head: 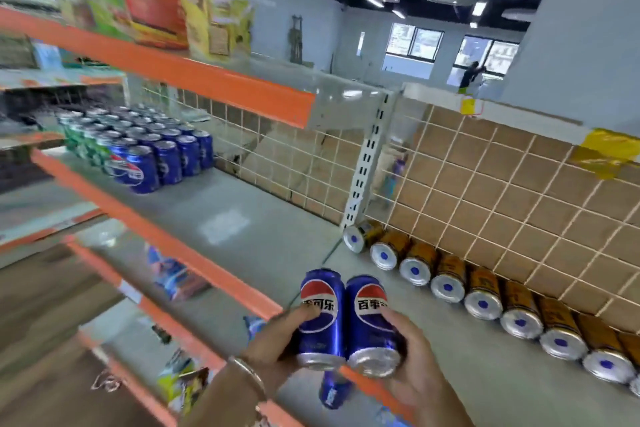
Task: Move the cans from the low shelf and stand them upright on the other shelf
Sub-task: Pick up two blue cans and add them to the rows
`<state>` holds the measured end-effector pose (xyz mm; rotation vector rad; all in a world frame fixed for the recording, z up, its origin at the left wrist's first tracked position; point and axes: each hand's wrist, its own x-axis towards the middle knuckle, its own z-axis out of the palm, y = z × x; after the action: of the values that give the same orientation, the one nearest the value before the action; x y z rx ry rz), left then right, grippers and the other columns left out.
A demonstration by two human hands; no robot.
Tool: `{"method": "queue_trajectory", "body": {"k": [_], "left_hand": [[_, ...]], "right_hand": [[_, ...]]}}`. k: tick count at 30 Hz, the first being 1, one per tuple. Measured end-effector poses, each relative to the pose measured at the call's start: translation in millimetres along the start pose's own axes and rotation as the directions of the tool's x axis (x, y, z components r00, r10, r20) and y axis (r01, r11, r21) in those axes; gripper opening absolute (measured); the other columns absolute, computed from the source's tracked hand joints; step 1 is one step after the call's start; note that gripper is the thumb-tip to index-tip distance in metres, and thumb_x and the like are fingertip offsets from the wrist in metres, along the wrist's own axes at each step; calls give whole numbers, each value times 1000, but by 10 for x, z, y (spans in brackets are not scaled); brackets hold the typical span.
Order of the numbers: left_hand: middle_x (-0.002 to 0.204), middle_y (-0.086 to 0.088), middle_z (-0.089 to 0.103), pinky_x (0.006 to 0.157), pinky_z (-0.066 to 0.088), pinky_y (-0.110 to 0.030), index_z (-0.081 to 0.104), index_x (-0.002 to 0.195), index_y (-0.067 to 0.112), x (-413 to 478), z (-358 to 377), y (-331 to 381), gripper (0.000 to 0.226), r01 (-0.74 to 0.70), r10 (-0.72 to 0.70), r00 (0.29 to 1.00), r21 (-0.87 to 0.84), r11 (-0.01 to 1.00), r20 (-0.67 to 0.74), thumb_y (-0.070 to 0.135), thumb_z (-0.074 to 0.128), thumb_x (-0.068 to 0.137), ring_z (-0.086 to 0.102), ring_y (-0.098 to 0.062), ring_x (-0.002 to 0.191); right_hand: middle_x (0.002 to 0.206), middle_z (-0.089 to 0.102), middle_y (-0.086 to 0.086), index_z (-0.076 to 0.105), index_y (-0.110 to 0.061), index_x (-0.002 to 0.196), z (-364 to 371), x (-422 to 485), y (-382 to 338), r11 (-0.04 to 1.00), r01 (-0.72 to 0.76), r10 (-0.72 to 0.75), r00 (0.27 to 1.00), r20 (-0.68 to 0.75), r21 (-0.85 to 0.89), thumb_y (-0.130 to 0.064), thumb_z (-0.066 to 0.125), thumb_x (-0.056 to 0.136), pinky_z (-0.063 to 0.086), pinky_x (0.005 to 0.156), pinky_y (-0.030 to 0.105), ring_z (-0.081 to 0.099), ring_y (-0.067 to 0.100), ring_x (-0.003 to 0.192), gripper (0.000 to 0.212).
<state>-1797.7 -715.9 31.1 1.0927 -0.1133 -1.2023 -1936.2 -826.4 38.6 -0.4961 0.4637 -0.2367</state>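
Both hands grip: my left hand (pixel 277 340) holds one blue can (pixel 320 319), my right hand (pixel 412 354) another blue can (pixel 372 326), touching side by side above the grey shelf (pixel 242 218), well apart from the standing cans (pixel 145 146).

The grey shelf (pixel 242 218) carries upright blue cans (pixel 166 159) and a row of lying brown cans (pixel 485 291).

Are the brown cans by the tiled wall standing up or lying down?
Lying down. The brown cans rest on their sides in a row, silver ends facing out.
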Motion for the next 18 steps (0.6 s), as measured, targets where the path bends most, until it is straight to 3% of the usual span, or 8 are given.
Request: {"method": "queue_trajectory", "body": {"k": [2, 5, 6, 8, 10, 11, 14, 18], "left_hand": [[90, -25, 67, 72, 56, -42, 66, 93, -4, -62, -334, 173, 44, -27, 28, 999, 10, 1000, -29, 10, 77, 53, 66, -32, 73], [98, -27, 68, 77, 55, -45, 67, 97, -5, -180, -783, 413, 45, -67, 67, 997, 3, 998, -28, 3, 78, 55, 65, -35, 84], [102, -28, 67, 78, 55, -47, 68, 99, -5, -209, -920, 482, 46, -83, 83, 996, -8, 997, -28, 6, 78, 56, 64, -36, 89], [103, -29, 67, 78, 55, -49, 70, 96, -3, -246, -1181, 611, 47, -121, 121, 992, -10, 993, -32, 7, 80, 52, 64, -38, 90], [99, -28, 68, 72, 57, -48, 68, 97, -4, -261, -1417, 726, 45, -145, 145, 988, -4, 989, -52, -1, 81, 54, 67, -36, 82], [98, -28, 68, 67, 59, -47, 66, 100, -4, -257, -1524, 781, 46, -162, 161, 985, -4, 987, -65, -2, 79, 56, 68, -36, 78], [102, -28, 68, 63, 59, -42, 61, 110, -2, -221, -1793, 948, 57, -228, 226, 971, -15, 974, -83, -2, 78, 56, 69, -37, 80], [103, -26, 69, 75, 58, -44, 62, 108, 1, -46, -2095, 1216, 74, -280, 278, 951, 6, 960, -137, 15, 81, 37, 67, -37, 88]], "right_hand": [[121, 61, 29, 58, 5, 121, 245, 230, 178, 997, 40, -42, 998, -38, -63, -14, 74, 61, 45, 97, 57, 61, 44, 108, 65], [87, 70, 26, 73, 7, 85, 591, 529, 415, 982, 69, -75, 997, -26, -176, -9, 60, 71, 59, 64, 44, 70, 37, 72, 25], [81, 71, 25, 74, 6, 77, 707, 613, 485, 978, 62, -70, 997, -29, -201, -8, 57, 73, 59, 58, 41, 70, 36, 67, 23], [82, 71, 24, 74, 4, 80, 848, 835, 667, 964, 50, -59, 998, -26, -261, -9, 68, 60, 58, 59, 40, 70, 36, 68, 25], [88, 71, 24, 71, 2, 95, 994, 1035, 807, 937, 31, -40, 999, -18, -349, -12, 80, 39, 55, 64, 42, 70, 36, 72, 58], [89, 71, 23, 68, 1, 99, 1067, 1128, 858, 921, 12, -22, 1000, -22, -390, -11, 80, 36, 54, 65, 43, 70, 35, 72, 65], [84, 71, 21, 66, 0, 99, 1310, 1376, 933, 894, -18, 33, 999, 26, -448, -7, 67, 52, 57, 56, 40, 70, 33, 66, 48], [90, 70, 22, 65, -3, 103, 1519, 1863, 982, 858, 38, 27, 992, 120, -512, -8, 74, 42, 56, 59, 42, 69, 35, 74, 62]]}}
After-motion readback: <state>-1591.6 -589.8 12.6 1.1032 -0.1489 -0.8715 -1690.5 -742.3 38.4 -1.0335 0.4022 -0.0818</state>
